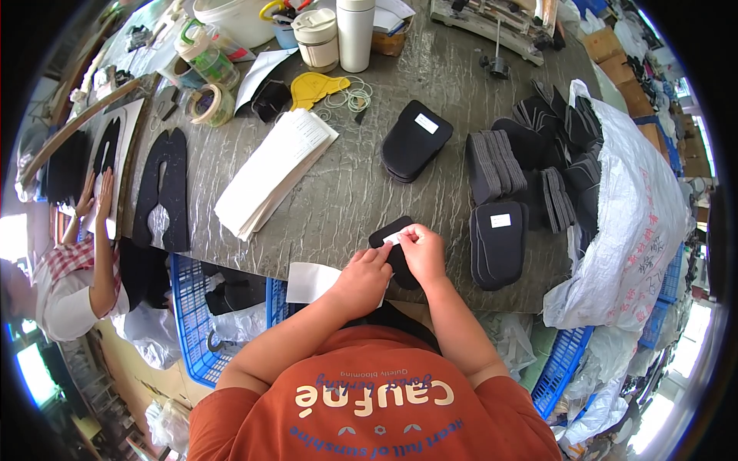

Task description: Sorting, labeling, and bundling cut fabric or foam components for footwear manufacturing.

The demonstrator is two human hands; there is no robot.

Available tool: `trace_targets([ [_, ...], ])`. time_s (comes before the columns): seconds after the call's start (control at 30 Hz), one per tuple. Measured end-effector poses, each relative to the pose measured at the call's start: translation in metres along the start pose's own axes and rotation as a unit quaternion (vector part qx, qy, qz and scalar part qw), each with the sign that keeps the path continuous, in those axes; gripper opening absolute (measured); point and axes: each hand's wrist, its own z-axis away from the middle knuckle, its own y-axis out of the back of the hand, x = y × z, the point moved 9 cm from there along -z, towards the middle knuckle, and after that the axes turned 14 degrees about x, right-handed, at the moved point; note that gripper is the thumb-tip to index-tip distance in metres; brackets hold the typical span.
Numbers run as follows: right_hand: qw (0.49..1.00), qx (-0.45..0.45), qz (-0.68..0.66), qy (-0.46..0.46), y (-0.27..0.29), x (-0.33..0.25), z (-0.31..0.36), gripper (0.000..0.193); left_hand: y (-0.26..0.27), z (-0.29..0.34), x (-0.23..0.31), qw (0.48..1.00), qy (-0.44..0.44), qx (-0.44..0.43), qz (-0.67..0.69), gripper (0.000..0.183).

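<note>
A black, rounded pad (403,273) lies at the table's near edge under both my hands. My right hand (423,252) is closed in a pinch on a small white label (394,238) at the pad's upper part. My left hand (364,275) rests beside it, its fingers stretched toward the label; its thumb is hidden. Beneath my left wrist a white sheet (310,283) reaches past the table edge. Farther off lies a stack of black pads (411,150) with a white label on top. Another labelled stack of black pads (498,253) is to the right.
Loose black pads (496,165) spill from a white woven sack (638,207) at right. Left of my hands lie folded papers (277,173) and a black U-shaped piece (161,192). Cups and a white bottle (355,34) stand behind. Another person's hands (96,196) work at far left.
</note>
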Motion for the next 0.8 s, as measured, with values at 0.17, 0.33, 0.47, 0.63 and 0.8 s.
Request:
trace_targets([
  [0.17,0.998,0.037,0.043,-0.041,0.008,-0.008,-0.003,0.036,-0.003,-0.004,0.004,0.998,-0.013,-0.034,-0.05,0.019],
  [0.33,0.997,0.051,0.052,-0.026,0.009,-0.009,-0.006,0.037,-0.01,-0.009,0.007,0.994,-0.023,-0.062,-0.088,0.022],
  [0.47,0.992,0.045,0.104,-0.052,0.012,-0.02,-0.002,0.032,-0.011,-0.01,0.007,0.991,-0.02,-0.086,-0.105,0.026],
  [0.63,0.975,0.123,0.126,0.134,0.019,-0.032,-0.001,0.021,-0.008,-0.017,0.001,0.994,0.002,-0.085,-0.067,0.02],
  [0.8,0.955,0.152,0.084,0.239,0.02,-0.035,0.011,0.013,0.001,0.0,-0.005,0.996,0.058,-0.058,0.044,0.016],
])
